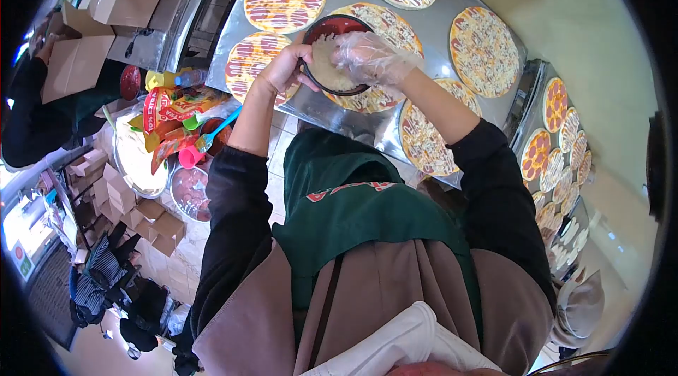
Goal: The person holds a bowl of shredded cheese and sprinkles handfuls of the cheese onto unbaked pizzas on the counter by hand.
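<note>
My left hand is bare and grips the rim of a round bowl, dark outside and red inside. Pale grated cheese fills much of the bowl. In a clear plastic glove, my right hand reaches into it, fingers drawn together in the cheese; their tips are partly hidden. Beneath the bowl lies a pizza with shredded topping, partly covered. Beside my left hand is a pizza with white sauce stripes. Another topped pizza lies below my right forearm.
More pizzas lie on the metal table, and others on a surface at right. Colourful packets, a white tub and a blue brush are at left. A person stands near a cardboard box.
</note>
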The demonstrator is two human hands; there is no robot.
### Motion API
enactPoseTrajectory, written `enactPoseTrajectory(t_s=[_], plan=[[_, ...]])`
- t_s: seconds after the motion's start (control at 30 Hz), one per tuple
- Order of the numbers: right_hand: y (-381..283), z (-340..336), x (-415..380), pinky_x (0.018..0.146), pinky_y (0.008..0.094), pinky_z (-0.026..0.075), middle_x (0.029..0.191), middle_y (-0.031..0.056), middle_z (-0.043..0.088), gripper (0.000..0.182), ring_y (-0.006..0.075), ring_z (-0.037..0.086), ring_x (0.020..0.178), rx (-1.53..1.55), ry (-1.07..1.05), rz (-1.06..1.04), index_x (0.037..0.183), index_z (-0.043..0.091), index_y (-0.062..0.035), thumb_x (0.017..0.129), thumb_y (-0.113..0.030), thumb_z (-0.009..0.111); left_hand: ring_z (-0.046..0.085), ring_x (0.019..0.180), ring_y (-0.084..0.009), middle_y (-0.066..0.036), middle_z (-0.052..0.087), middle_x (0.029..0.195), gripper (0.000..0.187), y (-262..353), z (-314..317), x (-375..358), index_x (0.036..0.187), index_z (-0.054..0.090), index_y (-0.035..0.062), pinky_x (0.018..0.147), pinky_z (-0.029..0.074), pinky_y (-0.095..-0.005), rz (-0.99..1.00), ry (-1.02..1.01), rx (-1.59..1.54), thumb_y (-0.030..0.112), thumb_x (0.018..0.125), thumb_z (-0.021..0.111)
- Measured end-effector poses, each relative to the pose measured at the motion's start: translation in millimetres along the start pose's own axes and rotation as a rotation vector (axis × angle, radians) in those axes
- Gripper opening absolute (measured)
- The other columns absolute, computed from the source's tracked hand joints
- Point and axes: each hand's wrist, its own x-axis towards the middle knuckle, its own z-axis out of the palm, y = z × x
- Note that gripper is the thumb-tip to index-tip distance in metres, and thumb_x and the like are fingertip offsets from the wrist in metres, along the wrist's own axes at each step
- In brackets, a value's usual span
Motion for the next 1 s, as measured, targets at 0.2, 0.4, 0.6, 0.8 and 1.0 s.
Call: enactPoseTrajectory(t_s=[0.2, 0.4, 0.6, 0.8, 1.0], plan=[[12.4, 2.0, 43.6, 0.077, 0.0416, 0.049, 0.100, 0.0115, 0.057, 0.023, 0.0301, 0.058, 0.093, -0.203, 0.219, 0.204, 0.098, 0.062, -0.0114, 0.077, -0.020, 0.056, 0.054, 0.088, -0.0319, -0.015, 0.044, 0.114, 0.070, 20.1, -13.3, 23.0, 0.132, 0.026, 0.0108, 0.054, 0.056, -0.0437, 0.047, 0.072, 0.025, 0.015, 0.066, 0.049], [40.5, -3.9, 90.0, 0.078, 0.0427, 0.047, 0.101, 0.0165, 0.058, 0.035, 0.0355, 0.057, 0.092, -0.064, 0.092, 0.410, 0.105, 0.057, -0.0061, 0.074, -0.023, 0.062, 0.054, 0.080, -0.0304, -0.017, 0.043, 0.107, 0.064, 39.5, -28.2, 58.8, 0.126, 0.027, 0.0086, 0.050, 0.056, -0.0438, 0.295, 0.268, -0.059, 0.013, 0.066, 0.049], [79.1, -5.6, 130.3, 0.077, 0.0390, 0.048, 0.092, 0.0181, 0.063, 0.028, 0.0330, 0.060, 0.090, -0.025, 0.325, 0.451, 0.094, 0.065, -0.0038, 0.069, -0.017, 0.063, 0.054, 0.077, -0.0224, -0.013, 0.044, 0.102, 0.066, 62.1, -44.5, 97.1, 0.126, 0.026, 0.0028, 0.051, 0.055, -0.0351, 0.332, 0.249, -0.067, 0.007, 0.065, 0.052], [87.3, -47.0, 151.1, 0.078, 0.0318, 0.049, 0.094, 0.0148, 0.066, 0.032, 0.0282, 0.063, 0.084, 0.471, 0.459, 0.537, 0.097, 0.066, -0.0032, 0.068, -0.017, 0.069, 0.051, 0.085, -0.0205, -0.012, 0.045, 0.103, 0.064, 84.9, -61.9, 129.6, 0.123, 0.028, 0.0016, 0.058, 0.054, -0.0335, 0.419, 0.276, -0.217, 0.006, 0.065, 0.053], [134.9, -66.7, 167.3, 0.082, 0.0261, 0.049, 0.102, 0.0075, 0.062, 0.029, 0.0150, 0.060, 0.089, 1.275, 0.709, 0.513, 0.103, 0.061, 0.0006, 0.076, -0.005, 0.068, 0.053, 0.089, -0.0236, -0.013, 0.044, 0.109, 0.064, 105.6, -84.3, 128.9, 0.124, 0.026, 0.0083, 0.058, 0.055, -0.0397, 0.405, 0.363, -0.371, 0.004, 0.065, 0.051]])
